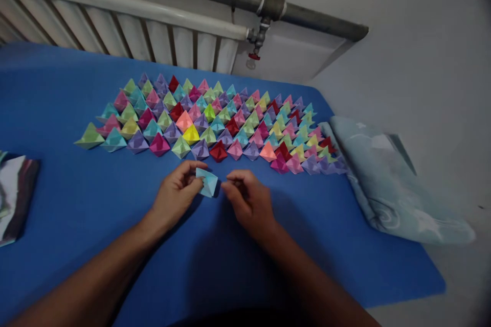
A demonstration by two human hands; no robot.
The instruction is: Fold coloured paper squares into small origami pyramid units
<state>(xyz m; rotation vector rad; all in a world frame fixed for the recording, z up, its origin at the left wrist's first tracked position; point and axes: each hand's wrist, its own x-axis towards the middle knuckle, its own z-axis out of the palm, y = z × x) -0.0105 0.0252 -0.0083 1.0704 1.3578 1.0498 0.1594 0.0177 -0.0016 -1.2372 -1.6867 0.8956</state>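
Nearest the camera, two bare forearms extend over a blue surface. The left hand pinches a light-blue folded paper between thumb and fingers. The right hand, apparently empty, is curled just right of it, not touching. No clear long axis. Beyond stand rows of origami boats; farther, a radiator.
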